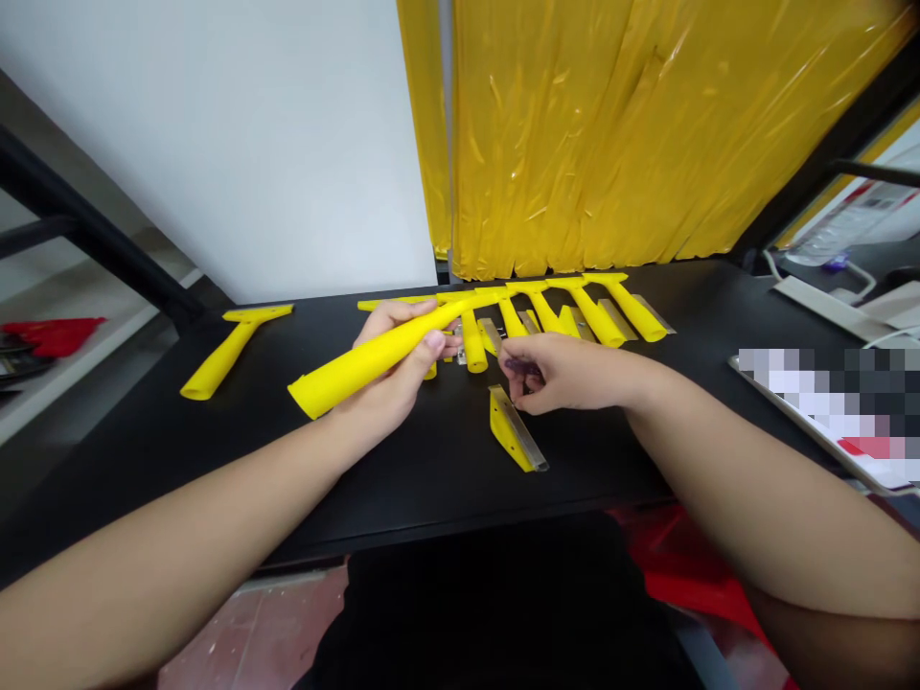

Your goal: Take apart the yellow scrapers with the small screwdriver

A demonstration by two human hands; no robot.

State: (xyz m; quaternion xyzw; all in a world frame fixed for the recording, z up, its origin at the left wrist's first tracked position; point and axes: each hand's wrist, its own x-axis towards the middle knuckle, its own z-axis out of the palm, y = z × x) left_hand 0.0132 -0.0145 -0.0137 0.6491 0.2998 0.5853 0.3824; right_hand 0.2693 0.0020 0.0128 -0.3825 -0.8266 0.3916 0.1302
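Note:
My left hand (pixel 399 388) is closed around a yellow scraper handle (pixel 352 366), its wide hollow end toward the lower left and its head toward the row behind. My right hand (pixel 557 372) is curled shut, with something small and dark between the fingers that I cannot make out. Just below it, a yellow head plate with a metal blade strip (pixel 518 431) lies on the black table (pixel 417 484), apart from the handle. Behind my hands, several more yellow handles (pixel 593 316) lie in a row, with metal-edged plates between some of them.
A single yellow scraper handle (pixel 230 359) lies at the table's left. On the right are a tablet-like flat panel (pixel 826 422), partly blurred, and a white cable. Yellow plastic sheeting (pixel 575 134) and a white panel (pixel 251 134) stand behind the table, flanked by black frame posts.

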